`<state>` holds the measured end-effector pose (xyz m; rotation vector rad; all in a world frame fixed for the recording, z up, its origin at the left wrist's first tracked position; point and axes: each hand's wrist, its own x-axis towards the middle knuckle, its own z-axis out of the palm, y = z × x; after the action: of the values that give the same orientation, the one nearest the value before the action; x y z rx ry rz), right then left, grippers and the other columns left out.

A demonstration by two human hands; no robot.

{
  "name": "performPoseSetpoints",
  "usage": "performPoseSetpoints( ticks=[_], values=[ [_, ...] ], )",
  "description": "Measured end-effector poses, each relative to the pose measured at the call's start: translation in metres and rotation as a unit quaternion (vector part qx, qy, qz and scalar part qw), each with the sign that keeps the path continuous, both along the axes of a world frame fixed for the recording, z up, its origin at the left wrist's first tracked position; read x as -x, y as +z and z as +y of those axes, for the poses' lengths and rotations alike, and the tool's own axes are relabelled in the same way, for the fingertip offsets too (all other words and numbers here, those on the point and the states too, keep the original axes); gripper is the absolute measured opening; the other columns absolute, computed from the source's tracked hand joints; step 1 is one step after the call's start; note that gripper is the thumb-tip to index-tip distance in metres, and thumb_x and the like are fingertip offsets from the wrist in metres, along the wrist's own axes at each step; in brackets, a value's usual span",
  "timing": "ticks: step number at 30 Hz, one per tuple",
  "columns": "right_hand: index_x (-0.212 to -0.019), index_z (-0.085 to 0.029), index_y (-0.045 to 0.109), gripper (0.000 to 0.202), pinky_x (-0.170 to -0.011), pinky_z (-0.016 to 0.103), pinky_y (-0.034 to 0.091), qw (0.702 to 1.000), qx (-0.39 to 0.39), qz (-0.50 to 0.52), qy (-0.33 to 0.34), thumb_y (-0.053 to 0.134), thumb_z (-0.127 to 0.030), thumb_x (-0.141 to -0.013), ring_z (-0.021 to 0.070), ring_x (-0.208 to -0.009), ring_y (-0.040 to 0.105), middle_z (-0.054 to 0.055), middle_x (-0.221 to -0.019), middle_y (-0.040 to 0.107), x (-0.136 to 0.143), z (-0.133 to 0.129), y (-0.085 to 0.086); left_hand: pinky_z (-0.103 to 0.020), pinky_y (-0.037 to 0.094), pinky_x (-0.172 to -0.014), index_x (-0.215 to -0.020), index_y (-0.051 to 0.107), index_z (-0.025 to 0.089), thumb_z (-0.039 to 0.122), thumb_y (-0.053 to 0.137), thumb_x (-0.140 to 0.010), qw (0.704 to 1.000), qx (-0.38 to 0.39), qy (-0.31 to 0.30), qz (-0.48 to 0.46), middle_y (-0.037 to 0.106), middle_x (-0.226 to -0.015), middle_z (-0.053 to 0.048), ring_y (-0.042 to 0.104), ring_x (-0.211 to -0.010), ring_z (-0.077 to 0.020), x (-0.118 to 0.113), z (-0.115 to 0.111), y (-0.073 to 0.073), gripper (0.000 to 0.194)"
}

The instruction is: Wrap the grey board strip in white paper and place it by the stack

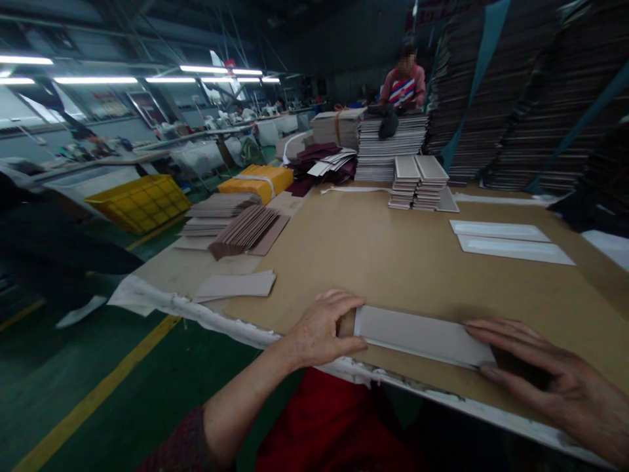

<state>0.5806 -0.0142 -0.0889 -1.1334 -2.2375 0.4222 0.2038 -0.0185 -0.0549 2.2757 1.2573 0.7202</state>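
Observation:
A long grey cardboard strip (417, 336) lies flat near the front edge of the brown table (383, 262). My left hand (322, 330) grips its left end, thumb under and fingers over. At the strip's right end my right hand (550, 380) is cupped around the corner, fingers spread along the edge. Both hands rest on the table surface.
Two white strips (506, 241) lie at the right. Small stacks of boards (417, 181) stand mid-table, fanned brown pieces (243, 231) at the left, a loose grey piece (236, 286) nearer. A person (403, 82) sits behind tall stacks at the back. Below left stands a yellow crate (140, 202).

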Motion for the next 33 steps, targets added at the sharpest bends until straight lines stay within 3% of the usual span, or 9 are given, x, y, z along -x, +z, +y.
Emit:
performPoseSetpoints(
  ticks=[3,11,23,33],
  values=[
    [-0.13,-0.044,0.065,0.037,-0.107,0.043,0.049,1.0,0.018,0.003,-0.011,0.065,-0.046,-0.092,0.0269,-0.127,0.057,-0.003,-0.134,0.063,0.003,0.0,-0.001,-0.051,0.045,-0.104,-0.13,0.059,0.022,0.044,0.081,-0.076,1.0,-0.008,-0.003,-0.007,0.066,-0.125,-0.01,0.057,-0.118,-0.0285,0.0,0.0,-0.002,0.062],
    [-0.131,-0.041,0.063,0.041,-0.1,0.051,0.055,0.999,0.032,-0.002,-0.003,0.063,-0.055,-0.093,0.0292,-0.128,0.055,0.0,-0.138,0.06,0.004,0.003,-0.007,-0.05,0.045,-0.104,-0.131,0.057,0.021,0.043,0.07,-0.087,0.999,-0.027,-0.019,-0.003,0.066,-0.126,-0.01,0.057,-0.12,-0.0274,0.001,0.0,-0.004,0.05],
    [-0.13,-0.038,0.065,0.042,-0.104,0.057,0.051,1.0,0.027,0.002,0.015,0.066,-0.053,-0.092,0.03,-0.125,0.057,0.002,-0.134,0.063,0.007,0.006,-0.005,-0.049,0.043,-0.104,-0.127,0.059,0.022,0.038,0.068,-0.089,0.999,-0.028,-0.024,-0.002,0.067,-0.124,-0.009,0.056,-0.118,-0.0267,0.001,0.001,-0.003,0.042],
    [-0.128,-0.03,0.068,0.037,-0.11,0.055,0.045,0.997,0.068,0.009,0.022,0.066,-0.043,-0.094,0.0277,-0.127,0.056,0.005,-0.132,0.065,0.017,0.004,0.014,-0.05,0.045,-0.101,-0.117,0.066,0.024,0.027,0.068,-0.087,0.999,-0.032,-0.02,0.007,0.067,-0.123,-0.007,0.057,-0.117,-0.0261,0.001,0.002,-0.004,0.03]
  ],
)
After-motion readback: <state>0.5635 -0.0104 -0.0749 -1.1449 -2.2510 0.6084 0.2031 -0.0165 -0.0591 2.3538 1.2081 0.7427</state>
